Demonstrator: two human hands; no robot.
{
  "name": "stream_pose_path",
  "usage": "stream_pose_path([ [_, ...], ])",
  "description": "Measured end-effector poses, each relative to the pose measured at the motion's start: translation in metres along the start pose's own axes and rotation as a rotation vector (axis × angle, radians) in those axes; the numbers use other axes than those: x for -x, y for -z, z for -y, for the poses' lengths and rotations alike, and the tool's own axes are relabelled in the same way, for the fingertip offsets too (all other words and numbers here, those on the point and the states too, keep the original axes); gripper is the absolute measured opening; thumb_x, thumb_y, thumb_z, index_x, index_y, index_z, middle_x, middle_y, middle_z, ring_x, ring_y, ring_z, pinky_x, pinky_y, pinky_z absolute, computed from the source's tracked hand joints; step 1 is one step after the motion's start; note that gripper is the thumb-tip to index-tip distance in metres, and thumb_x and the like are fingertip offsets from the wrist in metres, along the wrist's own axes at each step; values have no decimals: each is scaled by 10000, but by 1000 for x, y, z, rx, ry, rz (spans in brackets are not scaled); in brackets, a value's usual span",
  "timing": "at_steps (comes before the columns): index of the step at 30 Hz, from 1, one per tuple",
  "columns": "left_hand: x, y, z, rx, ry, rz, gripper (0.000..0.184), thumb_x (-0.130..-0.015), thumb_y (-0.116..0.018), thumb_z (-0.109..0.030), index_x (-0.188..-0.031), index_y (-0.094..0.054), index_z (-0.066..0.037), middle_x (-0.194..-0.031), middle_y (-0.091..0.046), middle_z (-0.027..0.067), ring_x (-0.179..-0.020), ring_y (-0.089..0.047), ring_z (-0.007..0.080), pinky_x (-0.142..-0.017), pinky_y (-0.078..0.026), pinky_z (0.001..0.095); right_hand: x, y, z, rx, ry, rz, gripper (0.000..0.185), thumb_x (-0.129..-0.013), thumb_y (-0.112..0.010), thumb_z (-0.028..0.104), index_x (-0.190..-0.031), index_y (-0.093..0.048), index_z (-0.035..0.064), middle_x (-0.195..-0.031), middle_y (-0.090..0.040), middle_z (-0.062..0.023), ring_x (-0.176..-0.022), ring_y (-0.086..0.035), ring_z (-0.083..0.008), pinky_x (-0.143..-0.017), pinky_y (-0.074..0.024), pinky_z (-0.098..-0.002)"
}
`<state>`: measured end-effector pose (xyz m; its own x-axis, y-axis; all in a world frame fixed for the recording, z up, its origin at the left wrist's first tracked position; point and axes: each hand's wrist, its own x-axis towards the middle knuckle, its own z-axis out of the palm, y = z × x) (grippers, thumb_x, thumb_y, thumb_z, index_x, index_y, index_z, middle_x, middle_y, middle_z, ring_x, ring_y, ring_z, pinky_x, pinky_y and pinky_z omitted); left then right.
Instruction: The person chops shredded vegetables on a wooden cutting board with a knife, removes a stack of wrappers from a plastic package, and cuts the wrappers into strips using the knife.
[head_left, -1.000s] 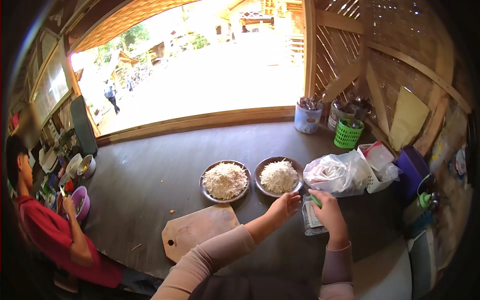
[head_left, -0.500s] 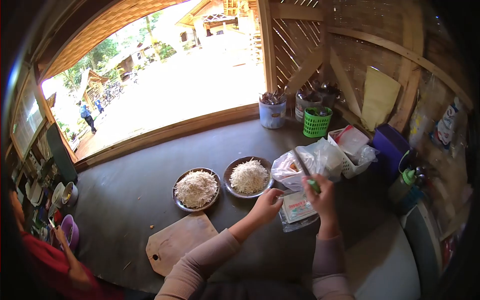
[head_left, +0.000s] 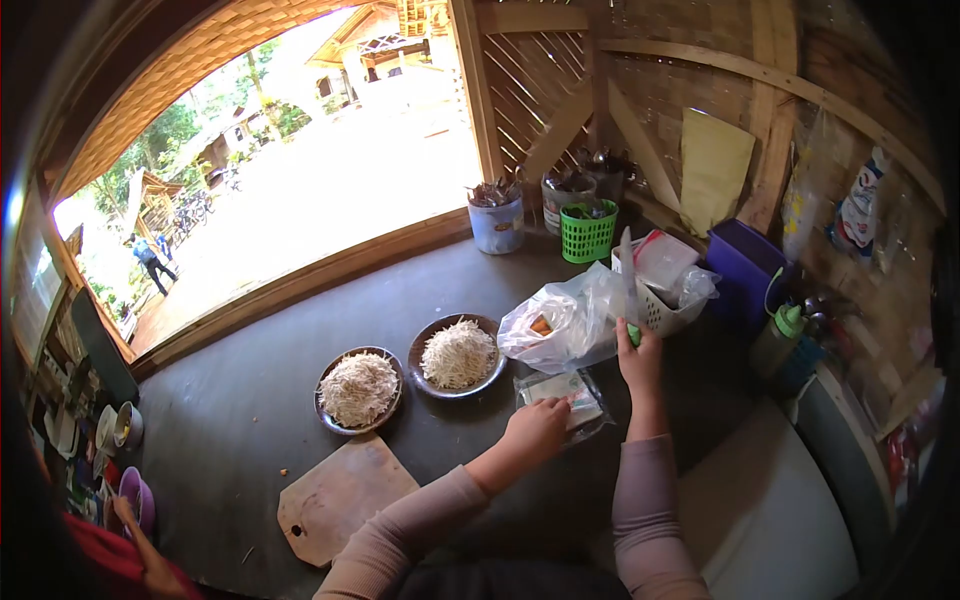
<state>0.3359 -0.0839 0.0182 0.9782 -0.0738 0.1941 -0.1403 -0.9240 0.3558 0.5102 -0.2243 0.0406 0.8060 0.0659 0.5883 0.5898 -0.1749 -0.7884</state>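
My right hand [head_left: 640,357] is closed around the green handle of a knife [head_left: 628,275], its blade pointing up in front of the plastic bag and white basket. Under my left hand [head_left: 538,430] lies a flat clear plastic packet [head_left: 585,400] with a pale printed label. The left fingers are bent together over its near left part; their tips are partly hidden. Just beyond the packet sits a translucent plastic bag [head_left: 580,320] with something orange inside. Two metal plates, the left plate [head_left: 321,408] and the right plate [head_left: 494,377], hold heaps of pale thin shreds.
A wooden cutting board [head_left: 345,500] lies on the dark table [head_left: 215,420]. At the back stand a blue bucket of utensils [head_left: 497,225], a green basket [head_left: 588,235], a white basket [head_left: 660,312] and a purple container [head_left: 745,270]. Another person's arm [head_left: 145,545] is at the far left.
My right hand has turned the knife more upright and moved it beside the white basket. The left hand has slid from the packet's left edge onto its near part. The view has shifted right.
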Motion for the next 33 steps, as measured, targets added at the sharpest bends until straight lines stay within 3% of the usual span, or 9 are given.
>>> stream_pose_path([
  [2, -4, -3, 5, 30, 42, 19, 317, -867, -639, -181, -1157, -569, -72, -1035, -674, 159, -997, -659, 354, -796, -534, 463, 0, -1, 1, 34, 10, 26, 350, -940, -642, 298, -913, -683, -48, -738, -655, -253, -712, -670, -416, -629, -505, -431],
  [6, -5, 4, 3, 61, 117, -7, 240, -876, -600, -125, -1108, -581, -64, -870, -700, 177, -812, -682, 405, -686, -536, 491, 1, -5, -9, 44, 44, 25, 353, -940, -640, 293, -921, -680, -57, -730, -640, -273, -714, -659, -434, -622, -499, -441],
  [8, -4, 12, 1, 52, 148, -13, 225, -888, -591, -126, -1106, -590, -68, -843, -702, 182, -780, -683, 414, -670, -534, 499, 0, -5, -13, 80, 14, 60, 353, -959, -638, 308, -963, -700, -39, -769, -716, -152, -729, -711, -223, -680, -522, -355],
  [15, 11, 54, -1, 388, 99, -326, 169, -933, -631, -104, -1085, -702, -87, -844, -722, 164, -738, -720, 307, -651, -550, 369, 0, -5, -8, 45, -14, 45, 346, -958, -643, 300, -933, -696, -41, -731, -701, -132, -695, -671, -161, -666, -509, -342],
  [19, 29, 64, 4, 369, 185, -420, 158, -930, -630, -190, -1040, -720, -119, -754, -693, 168, -702, -695, 331, -636, -541, 432, 6, -5, 7, 33, 27, 163, 339, -951, -659, 301, -881, -697, -29, -713, -693, -130, -681, -670, -179, -650, -501, -341],
  [21, 37, 74, -3, 249, 245, -406, 122, -954, -617, -124, -993, -687, -31, -822, -724, 149, -722, -725, 283, -643, -559, 359, 9, -9, 10, 38, 73, 206, 340, -949, -663, 303, -865, -697, -25, -708, -691, -130, -676, -670, -185, -646, -499, -340],
  [23, 44, 72, -2, 171, 233, -601, 115, -957, -577, -140, -889, -660, -98, -775, -689, 152, -644, -675, 348, -601, -548, 442, 13, -17, 6, -33, 169, 184, 343, -930, -672, 265, -812, -644, -55, -624, -592, -212, -572, -621, -342, -556, -453, -406],
  [28, 63, 49, 22, -72, 45, -182, 73, -778, -613, -86, -821, -670, -74, -1373, -561, 107, -1220, -546, 261, -848, -553, 395, 11, -22, 0, -57, 188, 186, 362, -932, -670, 268, -789, -619, -60, -618, -575, -219, -564, -604, -364, -549, -443, -412],
  [33, 69, 33, 12, -242, 126, -117, 223, -806, -630, -209, -927, -737, -56, -1392, -553, 102, -1197, -555, 300, -906, -534, 436, 11, -19, 9, -57, 197, 206, 351, -930, -668, 264, -798, -619, -57, -619, -571, -224, -566, -596, -382, -548, -444, -413],
])
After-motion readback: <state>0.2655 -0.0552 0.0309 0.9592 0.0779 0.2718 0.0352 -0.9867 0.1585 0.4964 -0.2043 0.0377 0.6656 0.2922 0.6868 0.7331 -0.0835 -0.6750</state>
